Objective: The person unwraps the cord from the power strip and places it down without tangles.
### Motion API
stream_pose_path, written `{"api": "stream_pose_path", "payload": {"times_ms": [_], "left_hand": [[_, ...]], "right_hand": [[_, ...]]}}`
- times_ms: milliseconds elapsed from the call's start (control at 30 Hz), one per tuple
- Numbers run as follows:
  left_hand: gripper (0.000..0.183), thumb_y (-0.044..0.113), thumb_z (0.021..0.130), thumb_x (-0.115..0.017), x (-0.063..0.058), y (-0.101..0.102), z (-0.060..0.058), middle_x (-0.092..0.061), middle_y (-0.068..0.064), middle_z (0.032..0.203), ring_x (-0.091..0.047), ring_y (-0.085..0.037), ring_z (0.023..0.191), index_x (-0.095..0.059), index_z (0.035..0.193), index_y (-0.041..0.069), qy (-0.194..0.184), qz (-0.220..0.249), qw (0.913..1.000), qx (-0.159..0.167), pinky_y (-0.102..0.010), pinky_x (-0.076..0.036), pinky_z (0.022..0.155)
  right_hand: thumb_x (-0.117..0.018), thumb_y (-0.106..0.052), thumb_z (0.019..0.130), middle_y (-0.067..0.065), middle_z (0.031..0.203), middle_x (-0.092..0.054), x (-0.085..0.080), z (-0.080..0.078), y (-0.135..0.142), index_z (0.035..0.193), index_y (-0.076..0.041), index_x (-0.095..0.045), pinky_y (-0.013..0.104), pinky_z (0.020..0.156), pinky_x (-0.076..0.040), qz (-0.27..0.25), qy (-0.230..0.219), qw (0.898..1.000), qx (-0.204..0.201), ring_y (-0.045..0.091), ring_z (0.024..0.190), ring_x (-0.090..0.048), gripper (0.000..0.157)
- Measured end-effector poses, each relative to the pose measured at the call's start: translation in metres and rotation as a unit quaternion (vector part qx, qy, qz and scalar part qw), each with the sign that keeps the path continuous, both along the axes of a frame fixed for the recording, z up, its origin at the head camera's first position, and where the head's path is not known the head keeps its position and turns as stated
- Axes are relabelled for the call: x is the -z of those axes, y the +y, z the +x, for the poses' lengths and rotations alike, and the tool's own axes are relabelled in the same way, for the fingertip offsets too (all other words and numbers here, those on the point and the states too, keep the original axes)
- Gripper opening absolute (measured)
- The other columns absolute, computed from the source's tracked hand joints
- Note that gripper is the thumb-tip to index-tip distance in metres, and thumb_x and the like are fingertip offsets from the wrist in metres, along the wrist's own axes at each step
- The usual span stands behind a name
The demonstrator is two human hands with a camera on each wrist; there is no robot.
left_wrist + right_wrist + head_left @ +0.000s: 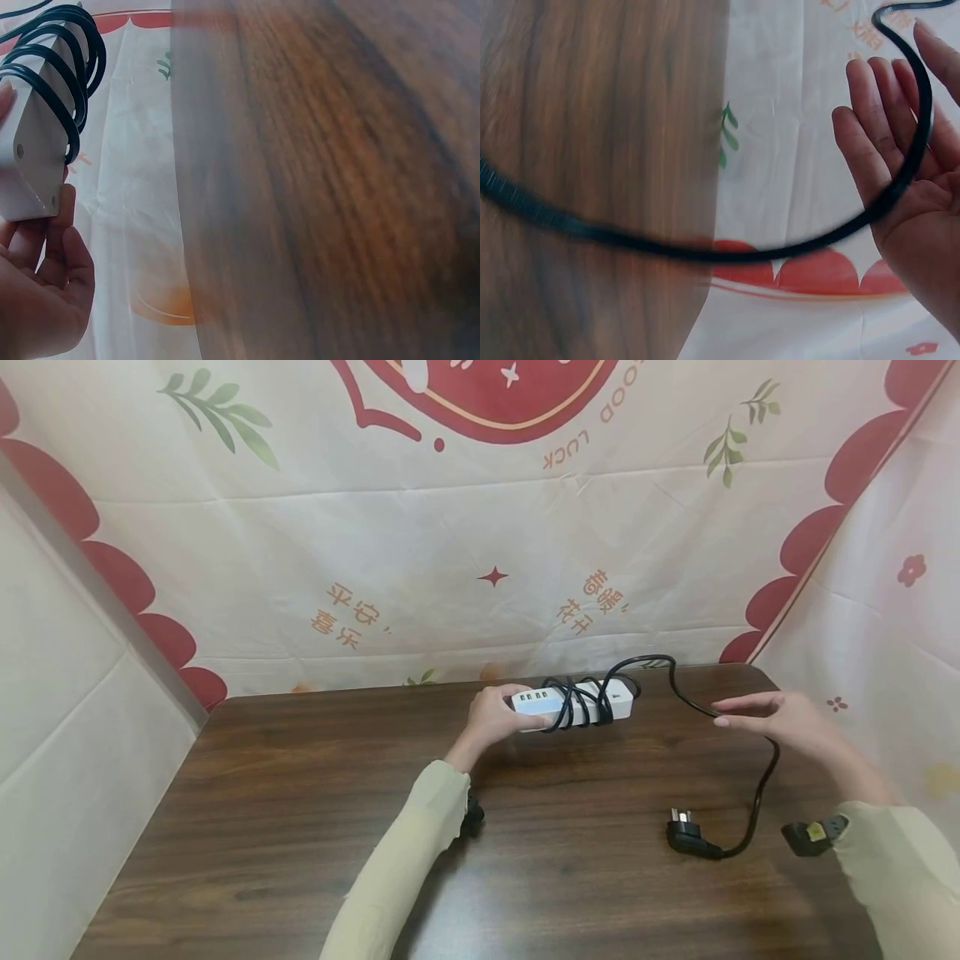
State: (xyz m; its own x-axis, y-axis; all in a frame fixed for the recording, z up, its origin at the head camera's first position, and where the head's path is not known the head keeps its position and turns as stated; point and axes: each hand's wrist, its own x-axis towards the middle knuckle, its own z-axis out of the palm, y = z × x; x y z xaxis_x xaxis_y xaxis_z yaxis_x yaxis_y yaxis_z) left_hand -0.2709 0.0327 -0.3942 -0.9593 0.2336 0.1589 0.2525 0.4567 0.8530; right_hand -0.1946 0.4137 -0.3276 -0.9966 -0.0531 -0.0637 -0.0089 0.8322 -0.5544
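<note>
At the table's far edge, my left hand (495, 717) grips the left end of a white power strip (621, 700). Black cable loops (56, 52) wrap round the strip's middle, as the left wrist view also shows. From them the power cord (678, 692) arcs right to my right hand (787, 720). In the right wrist view the cord crosses in front of the palm, and the fingers (866, 142) are extended, not curled round it. Beyond that hand the cord bends down and back to a black angled plug (693, 841), its metal prongs pointing away from me.
The brown wooden table (262, 827) reaches back to a white printed cloth (420, 543) hanging behind it. Pale cloth (60, 710) also hangs on the left and right. A black device (813, 835) is strapped at the right wrist; another dark one (472, 817) sits under the left.
</note>
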Motion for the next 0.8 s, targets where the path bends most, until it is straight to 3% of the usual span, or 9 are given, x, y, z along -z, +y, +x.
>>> {"api": "stream_pose_path", "payload": {"times_ms": [67,133,267,400,600,800], "left_hand": [[0.053,0.039,0.056,-0.085,-0.001,0.000,0.000,-0.065,0.007,0.088,-0.054,-0.011,0.076,-0.068,0.101,0.018,-0.002,0.001,1.0000,0.000,-0.026,-0.041,0.065],[0.053,0.040,0.056,-0.085,-0.001,0.000,0.001,-0.064,0.007,0.088,-0.054,-0.011,0.076,-0.068,0.102,0.018,-0.003,0.001,1.0000,-0.002,-0.026,-0.041,0.065],[0.053,0.040,0.056,-0.085,-0.002,0.000,0.001,-0.064,0.007,0.087,-0.054,-0.011,0.076,-0.068,0.102,0.019,-0.005,0.000,1.0000,-0.004,-0.026,-0.041,0.065],[0.053,0.040,0.056,-0.085,-0.002,0.000,0.001,-0.064,0.007,0.088,-0.054,-0.011,0.076,-0.068,0.102,0.019,-0.005,-0.002,1.0000,-0.006,-0.026,-0.040,0.065],[0.053,0.039,0.056,-0.085,-0.002,0.000,0.002,-0.065,0.006,0.089,-0.053,-0.012,0.076,-0.068,0.103,0.019,-0.003,-0.008,0.9999,-0.006,-0.026,-0.040,0.065],[0.054,0.040,0.056,-0.085,-0.003,0.000,0.003,-0.064,0.006,0.089,-0.053,-0.012,0.076,-0.068,0.103,0.019,-0.006,-0.005,1.0000,-0.003,-0.026,-0.040,0.064]], "right_hand": [[-0.061,-0.047,0.083,0.017,0.121,-0.056,-0.002,-0.003,-0.006,0.119,-0.010,-0.060,0.052,0.082,-0.036,-0.002,0.009,1.000,-0.003,0.027,0.114,-0.045,0.052],[-0.061,-0.047,0.083,0.007,0.116,-0.061,-0.004,-0.006,-0.012,0.119,-0.010,-0.061,0.047,0.081,-0.038,-0.012,0.016,1.000,-0.002,0.008,0.105,-0.048,0.052],[-0.062,-0.048,0.081,-0.005,0.111,-0.062,-0.007,-0.012,-0.022,0.119,-0.012,-0.061,0.037,0.078,-0.041,-0.027,0.030,0.999,0.011,-0.015,0.087,-0.043,0.053],[-0.062,-0.050,0.080,-0.006,0.113,-0.059,-0.010,-0.017,-0.030,0.120,-0.012,-0.060,0.030,0.075,-0.042,-0.039,0.035,0.998,0.020,-0.012,0.087,-0.046,0.055],[-0.064,-0.049,0.079,-0.024,0.097,-0.057,-0.015,-0.022,-0.041,0.119,-0.012,-0.060,0.018,0.070,-0.043,-0.063,0.052,0.996,0.025,-0.011,0.086,-0.049,0.055],[-0.067,-0.045,0.078,-0.023,0.090,-0.059,-0.017,-0.028,-0.051,0.116,-0.004,-0.061,0.013,0.068,-0.043,-0.089,0.084,0.992,0.026,-0.012,0.084,-0.051,0.056]]}}
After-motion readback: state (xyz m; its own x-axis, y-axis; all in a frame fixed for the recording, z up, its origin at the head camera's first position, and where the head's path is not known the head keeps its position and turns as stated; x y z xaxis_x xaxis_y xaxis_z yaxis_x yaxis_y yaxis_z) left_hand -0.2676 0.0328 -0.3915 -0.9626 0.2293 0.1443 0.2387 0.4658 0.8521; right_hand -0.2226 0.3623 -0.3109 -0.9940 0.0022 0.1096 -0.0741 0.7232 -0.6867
